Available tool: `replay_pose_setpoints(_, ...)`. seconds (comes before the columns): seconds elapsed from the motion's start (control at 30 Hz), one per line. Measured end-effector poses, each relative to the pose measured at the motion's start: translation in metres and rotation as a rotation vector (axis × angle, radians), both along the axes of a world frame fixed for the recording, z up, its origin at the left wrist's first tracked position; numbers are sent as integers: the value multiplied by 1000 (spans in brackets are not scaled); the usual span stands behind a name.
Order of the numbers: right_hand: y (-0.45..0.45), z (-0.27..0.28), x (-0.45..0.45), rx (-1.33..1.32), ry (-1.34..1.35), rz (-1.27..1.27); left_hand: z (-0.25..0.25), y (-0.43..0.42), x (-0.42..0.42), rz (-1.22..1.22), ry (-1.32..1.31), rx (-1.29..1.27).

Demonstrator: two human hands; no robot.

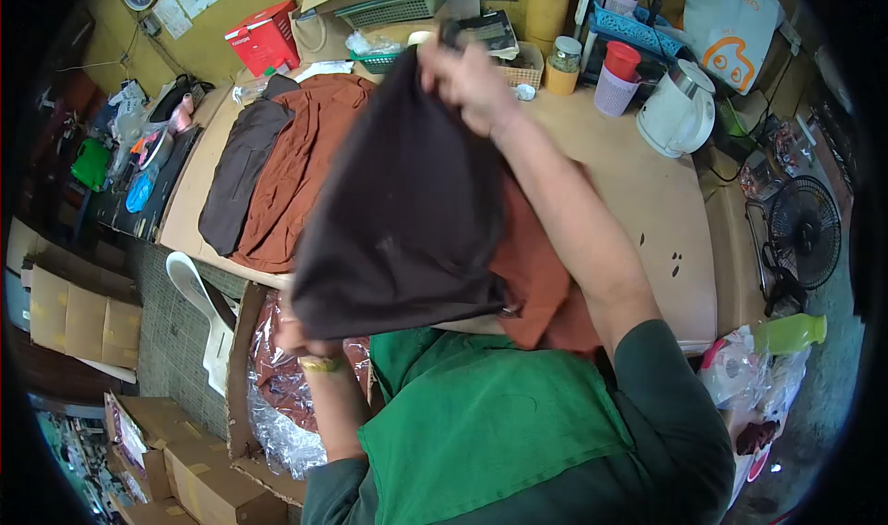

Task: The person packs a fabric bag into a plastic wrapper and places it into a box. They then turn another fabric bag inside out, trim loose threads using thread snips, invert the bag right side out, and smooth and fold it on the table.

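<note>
A dark brown piece of a garment (398, 210) is stretched up in front of me, with rust-coloured cloth (536, 266) lying behind and to its right. My right hand (467, 86) is closed on its top edge, raised over the table and slightly blurred. Low at the left corner, my left hand (301, 331) grips the same garment, its fingers partly hidden by the cloth. Left of it on the table lies a folded rust garment (305, 146) with a dark brown panel (245, 169).
An open carton (242, 377) with plastic-wrapped rust cloth stands at the left by the table (671, 210). A white kettle (675, 113), a red cup (622, 60) and green baskets (393, 12) line the back. A black fan (805, 229) stands at right.
</note>
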State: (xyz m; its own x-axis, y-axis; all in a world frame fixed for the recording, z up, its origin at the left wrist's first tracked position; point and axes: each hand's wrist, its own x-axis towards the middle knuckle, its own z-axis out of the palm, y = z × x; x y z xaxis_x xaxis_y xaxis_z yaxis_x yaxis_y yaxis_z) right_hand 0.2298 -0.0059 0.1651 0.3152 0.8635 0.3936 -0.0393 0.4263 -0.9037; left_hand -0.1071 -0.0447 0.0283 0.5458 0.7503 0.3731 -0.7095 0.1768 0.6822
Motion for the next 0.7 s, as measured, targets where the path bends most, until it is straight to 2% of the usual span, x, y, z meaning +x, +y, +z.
replay_pose_setpoints(0.07,-25,62,-2,271,180,1,52,0,19,60,-231,96)
replay_pose_setpoints(0.13,-35,80,17,462,322,64,103,-10,39,53,-245,286)
replay_pose_setpoints(0.2,-48,53,60,499,425,39,147,-26,67,0,-51,635)
replay_pose_setpoints(0.3,-65,-56,147,255,503,-169,173,-60,122,-167,257,1208)
replay_pose_setpoints(0.37,-94,-144,189,-293,-41,-714,132,-80,155,-340,441,1348)
replay_pose_setpoints(0.4,-117,-165,186,-498,-24,-602,101,-86,168,-409,564,1352)
replay_pose_setpoints(0.47,-152,-189,167,-713,-13,-480,47,-89,172,-548,707,1335)
replay_pose_setpoints(0.53,-165,-194,160,-813,-816,-836,40,-85,169,-609,723,1322)
replay_pose_setpoints(0.6,-164,-227,193,-735,-835,-860,57,-74,160,-668,791,1117)
replay_pose_setpoints(0.63,-164,-239,206,-649,-851,-888,64,-65,155,-462,785,1072)
replay_pose_setpoints(0.67,-162,-232,203,-651,-847,-893,61,-54,153,-272,863,1053)
replay_pose_setpoints(0.7,-159,-213,189,-600,-965,-1009,42,-41,154,-52,861,998)
